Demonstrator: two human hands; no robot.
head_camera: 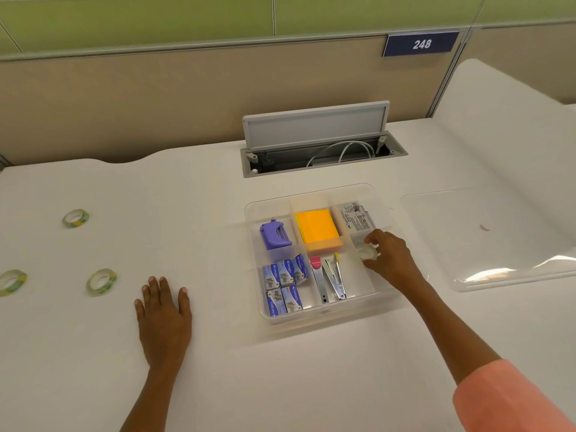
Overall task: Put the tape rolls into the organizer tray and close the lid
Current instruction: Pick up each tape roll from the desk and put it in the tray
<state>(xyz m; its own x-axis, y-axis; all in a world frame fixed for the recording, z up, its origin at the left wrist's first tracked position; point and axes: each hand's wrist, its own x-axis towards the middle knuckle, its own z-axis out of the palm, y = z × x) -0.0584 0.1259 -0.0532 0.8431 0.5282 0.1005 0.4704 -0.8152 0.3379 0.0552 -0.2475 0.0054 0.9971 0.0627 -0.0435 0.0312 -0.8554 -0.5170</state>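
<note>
A clear organizer tray [324,316] sits mid-table, its lid off. My right hand [391,255] reaches into the tray's right-hand compartment, fingers curled around a tape roll [367,252] that rests low in it. Three more tape rolls lie on the table to the left: one far left [75,217], one at the left edge [12,281], one nearer [101,281]. My left hand [163,319] lies flat on the table, fingers spread, just right of the nearer roll and holding nothing. The clear lid [498,244] lies flat to the right of the tray.
The tray holds a purple stapler remover [274,234], orange sticky notes [317,229], blue staple boxes [282,286], metal tools [330,280] and a printed packet [355,216]. Behind the tray, a cable hatch [321,151] stands open. A partition wall runs along the back.
</note>
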